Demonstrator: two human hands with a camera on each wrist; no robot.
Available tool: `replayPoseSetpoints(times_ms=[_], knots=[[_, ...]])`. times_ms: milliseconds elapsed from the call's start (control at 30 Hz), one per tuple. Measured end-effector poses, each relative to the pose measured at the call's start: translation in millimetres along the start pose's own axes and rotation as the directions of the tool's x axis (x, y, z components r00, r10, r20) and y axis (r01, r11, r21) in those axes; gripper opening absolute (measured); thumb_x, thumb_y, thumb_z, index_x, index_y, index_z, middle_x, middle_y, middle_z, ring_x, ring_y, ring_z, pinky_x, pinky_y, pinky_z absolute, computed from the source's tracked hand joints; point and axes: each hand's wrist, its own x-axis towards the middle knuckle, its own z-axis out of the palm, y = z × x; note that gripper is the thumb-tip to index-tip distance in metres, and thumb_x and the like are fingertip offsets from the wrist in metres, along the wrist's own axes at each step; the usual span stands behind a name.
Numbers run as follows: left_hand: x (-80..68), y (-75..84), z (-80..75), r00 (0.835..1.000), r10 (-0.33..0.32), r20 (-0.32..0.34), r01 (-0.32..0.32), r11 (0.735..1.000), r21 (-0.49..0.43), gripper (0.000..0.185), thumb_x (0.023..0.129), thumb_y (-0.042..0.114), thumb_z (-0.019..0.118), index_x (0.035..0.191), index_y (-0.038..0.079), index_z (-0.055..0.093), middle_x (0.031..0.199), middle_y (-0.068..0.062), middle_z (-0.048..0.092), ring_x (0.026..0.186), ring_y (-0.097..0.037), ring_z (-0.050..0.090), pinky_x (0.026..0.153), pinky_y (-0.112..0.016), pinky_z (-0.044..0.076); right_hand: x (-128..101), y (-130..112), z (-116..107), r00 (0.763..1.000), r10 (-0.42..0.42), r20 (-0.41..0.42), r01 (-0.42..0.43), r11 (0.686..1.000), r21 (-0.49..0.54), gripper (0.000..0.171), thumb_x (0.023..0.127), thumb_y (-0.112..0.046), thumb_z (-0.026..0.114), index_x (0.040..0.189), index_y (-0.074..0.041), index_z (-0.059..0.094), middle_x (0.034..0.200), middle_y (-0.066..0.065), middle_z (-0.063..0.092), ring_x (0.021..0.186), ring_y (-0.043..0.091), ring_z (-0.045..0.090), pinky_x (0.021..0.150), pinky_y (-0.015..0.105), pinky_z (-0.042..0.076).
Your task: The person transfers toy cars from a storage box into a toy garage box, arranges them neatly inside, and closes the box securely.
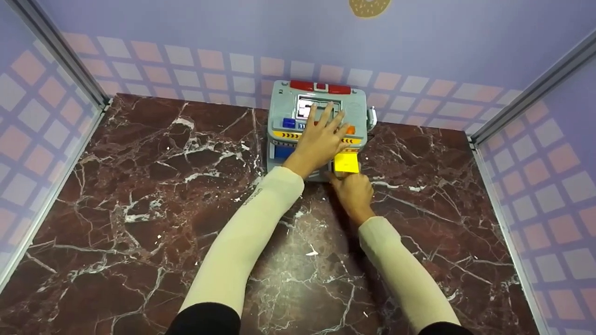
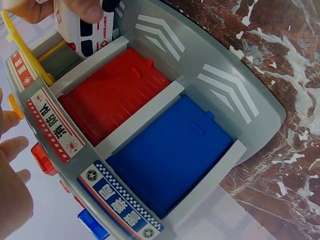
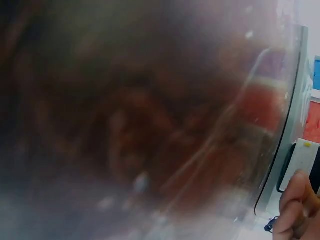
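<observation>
A toy garage [image 1: 318,122] is held steady at the upper centre of the marble table [image 1: 139,195].

The left hand [image 1: 321,137] is laid flat, fingers spread, on its top. A white toy car [image 2: 87,27] is pinched by the right hand [image 1: 354,191] at the raised yellow door [image 1: 346,163]; the red door [image 2: 112,92] and blue door [image 2: 170,152] are kept closed.

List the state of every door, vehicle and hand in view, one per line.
Red garage door: closed.
Blue garage door: closed.
Yellow garage door: swung up, open.
Toy ambulance: pinched in the right hand, at the open bay.
Left hand: flat on top of the toy garage, fingers spread.
</observation>
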Motion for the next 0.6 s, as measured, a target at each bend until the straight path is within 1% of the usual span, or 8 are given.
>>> replayPoseSetpoints(times_ms=[100,133,233,300,333,433,533,600], knots=[[0.9,0.7,0.3,1.0,0.002,-0.006,-0.002,1.0,0.016,0.056,0.097,0.054,0.027,0.143,0.023,0.037,0.153,-0.002,0.024,0.142,-0.033,0.009,0.112,-0.059,0.0,2.3,0.1,-0.6,1.0,0.016,-0.004,-0.016,0.995,0.102,0.071,0.069,-0.06,0.072,0.103,0.001,0.056,0.079,0.02,0.065,0.068,0.041,0.064,0.055,0.053,0.05],[1.0,1.0,0.5,1.0,0.003,-0.008,-0.003,1.0,0.012,0.056,0.097,0.054,0.028,0.143,0.023,0.037,0.153,-0.002,0.024,0.142,-0.033,0.009,0.112,-0.059,0.0,3.2,0.3,-0.9,1.0,0.01,-0.005,-0.01,0.992,0.128,0.07,0.069,-0.058,0.072,0.104,0.0,0.055,0.082,0.019,0.064,0.07,0.04,0.065,0.057,0.053,0.051],[1.0,1.6,0.7,1.0,0.007,-0.016,-0.007,1.0,0.01,0.056,0.097,0.054,0.029,0.142,0.022,0.039,0.153,-0.003,0.025,0.142,-0.033,0.011,0.111,-0.059,0.001,5.6,1.0,-2.1,1.0,-0.013,-0.002,0.013,0.983,0.181,0.062,0.07,-0.053,0.074,0.1,-0.001,0.057,0.089,0.017,0.062,0.073,0.041,0.065,0.06,0.052,0.052],[0.9,2.0,0.0,1.0,0.007,-0.015,-0.006,1.0,0.006,0.056,0.097,0.053,0.03,0.142,0.021,0.04,0.153,-0.003,0.026,0.142,-0.033,0.011,0.111,-0.06,0.001,6.7,1.7,-2.7,1.0,-0.02,-0.001,0.02,0.977,0.214,0.06,0.07,-0.05,0.076,0.099,-0.001,0.058,0.092,0.016,0.062,0.075,0.04,0.065,0.062,0.051,0.052],[0.9,2.1,-0.3,1.0,0.005,-0.014,-0.005,1.0,0.006,0.056,0.097,0.053,0.03,0.142,0.021,0.04,0.153,-0.003,0.027,0.142,-0.033,0.011,0.112,-0.059,0.001,6.9,2.0,-3.1,1.0,-0.02,0.0,0.02,0.972,0.234,0.059,0.069,-0.048,0.077,0.1,-0.001,0.058,0.091,0.016,0.063,0.072,0.039,0.065,0.062,0.05,0.052],[1.0,1.9,-1.4,1.0,0.0,-0.005,0.0,1.0,0.009,0.056,0.097,0.053,0.03,0.142,0.021,0.04,0.153,-0.003,0.026,0.142,-0.032,0.01,0.112,-0.059,0.001,5.9,3.2,-3.7,0.999,-0.009,0.032,-0.002,0.948,0.319,0.057,0.07,-0.04,0.08,0.102,-0.001,0.055,0.079,0.013,0.066,0.058,0.031,0.066,0.052,0.043,0.053],[0.8,1.7,-1.8,1.0,0.001,0.0,-0.001,1.0,0.009,0.056,0.097,0.052,0.03,0.142,0.021,0.04,0.153,-0.003,0.025,0.142,-0.032,0.009,0.112,-0.059,0.0,2.9,5.5,-4.2,0.996,-0.015,0.082,-0.017,0.924,0.381,0.048,0.073,-0.03,0.079,0.101,-0.002,0.052,0.065,0.01,0.065,0.044,0.02,0.06,0.041,0.032,0.051],[0.7,1.7,-1.6,1.0,0.001,0.0,-0.001,1.0,0.011,0.056,0.097,0.052,0.031,0.142,0.021,0.04,0.153,-0.002,0.025,0.142,-0.032,0.01,0.112,-0.059,0.001,1.1,7.9,-4.0,0.994,-0.034,0.105,-0.01,0.917,0.398,0.04,0.077,-0.024,0.076,0.099,-0.002,0.052,0.061,0.008,0.064,0.042,0.015,0.058,0.039,0.026,0.049]])
